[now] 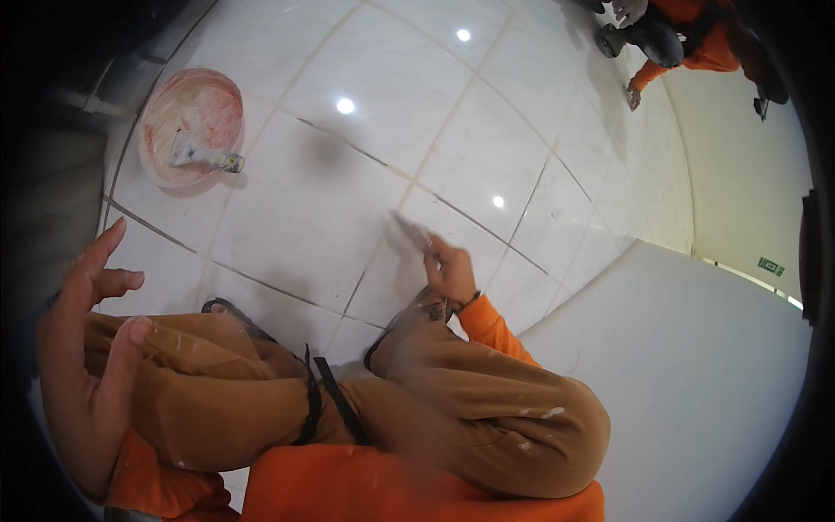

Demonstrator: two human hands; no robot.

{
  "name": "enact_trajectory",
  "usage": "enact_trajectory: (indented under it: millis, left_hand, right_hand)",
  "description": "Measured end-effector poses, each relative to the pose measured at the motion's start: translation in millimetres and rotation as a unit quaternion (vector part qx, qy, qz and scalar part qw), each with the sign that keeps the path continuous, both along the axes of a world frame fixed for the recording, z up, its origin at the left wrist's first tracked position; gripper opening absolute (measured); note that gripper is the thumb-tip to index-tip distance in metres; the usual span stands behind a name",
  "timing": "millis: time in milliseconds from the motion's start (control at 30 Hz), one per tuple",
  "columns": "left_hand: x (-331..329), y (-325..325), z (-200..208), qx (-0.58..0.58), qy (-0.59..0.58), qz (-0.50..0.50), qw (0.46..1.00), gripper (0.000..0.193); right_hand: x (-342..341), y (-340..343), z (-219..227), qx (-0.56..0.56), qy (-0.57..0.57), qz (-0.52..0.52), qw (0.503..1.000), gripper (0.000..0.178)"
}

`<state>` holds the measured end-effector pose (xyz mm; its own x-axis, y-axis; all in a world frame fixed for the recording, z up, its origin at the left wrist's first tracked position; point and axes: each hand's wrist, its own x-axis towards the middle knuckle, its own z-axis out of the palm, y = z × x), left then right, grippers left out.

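Note:
My right hand (pixel 450 271) is closed around a thin, flat grey blade (pixel 407 230), blurred at its tip. The blade points away from me, over a filled joint between the white floor tiles (pixel 304 200); whether it touches the floor I cannot tell. Close to the camera at the lower left, my left hand (pixel 87 365) is raised with its fingers apart and nothing in it. Ahead of it on the floor stands a round bowl (pixel 233 91) smeared with pinkish-white paste. A putty knife (pixel 198 157) lies in the bowl, its handle over the right rim.
I sit low with my brown-trousered legs (pixel 487 391) folded before me. Some tile joints are pale, others dark. A white wall or panel (pixel 670 339) rises on the right. Another person (pixel 696 43) in orange crouches at the far right, one hand on the floor.

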<state>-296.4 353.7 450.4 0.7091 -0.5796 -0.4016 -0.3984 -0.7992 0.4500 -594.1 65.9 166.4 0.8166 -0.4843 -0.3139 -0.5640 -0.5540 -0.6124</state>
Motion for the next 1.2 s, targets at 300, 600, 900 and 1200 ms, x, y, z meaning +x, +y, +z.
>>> enact_trajectory:
  millis: [300, 600, 900, 1200]
  left_hand:
    - [-2, -5, -5, -0.039, -0.01, 0.042, 0.998, 0.055]
    - [7, 4, -24, -0.076, 0.016, 0.036, 0.996, 0.055]
    - [4, -5, -14, -0.066, -0.015, 0.006, 0.998, 0.051]
    - [6, 5, -17, -0.04, 0.005, 0.094, 0.995, 0.052]
  right_hand:
    - [25, -32, -80, -0.363, -0.078, 0.202, 0.906, 0.062]
    - [-16, -6, -21, -0.213, 0.012, 0.259, 0.942, 0.072]
    - [165, -112, -22, -0.257, -0.089, 0.43, 0.861, 0.06]
    - [98, -142, -5, -0.19, 0.067, 0.484, 0.851, 0.059]
